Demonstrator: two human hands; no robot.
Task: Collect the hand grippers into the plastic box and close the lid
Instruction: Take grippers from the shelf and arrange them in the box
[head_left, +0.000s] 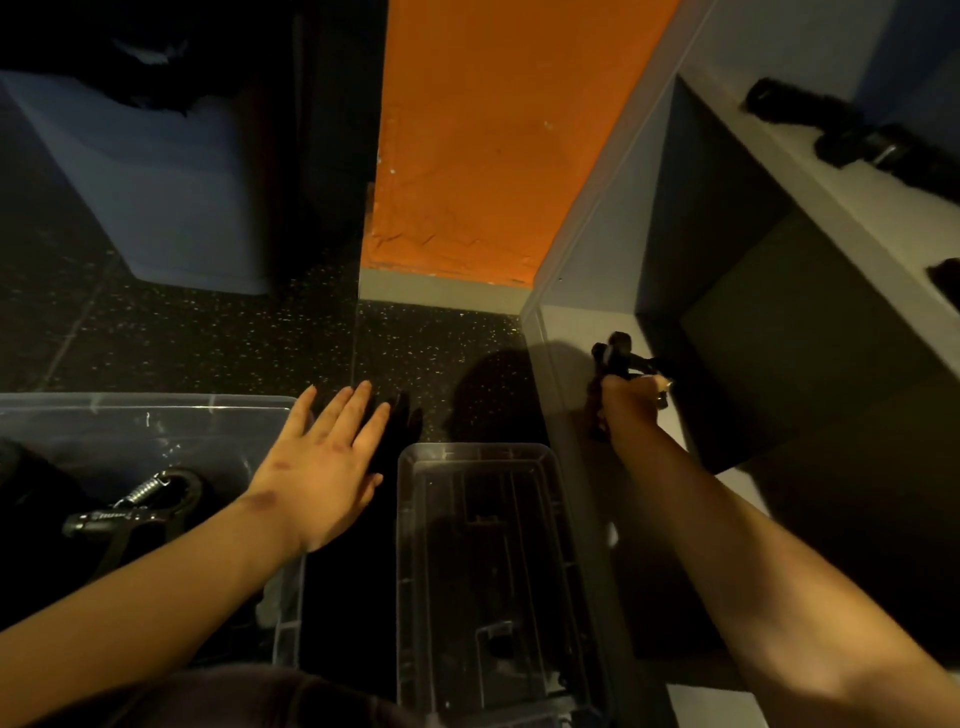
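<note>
Plastic box (130, 415) holds hand gripper (140, 506); dark shape (31, 483) beside, unclear.

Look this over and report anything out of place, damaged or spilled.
Nothing looks damaged or spilled. The clear lid lies on the floor beside the plastic box, not on it. Dark items sit on the upper shelf, too dim to identify.

place: indoor storage corner
12 o'clock: orange wall (493, 130)
2 o'clock: grey shelf unit (587, 249)
underfoot: dark speckled floor (208, 338)
</note>
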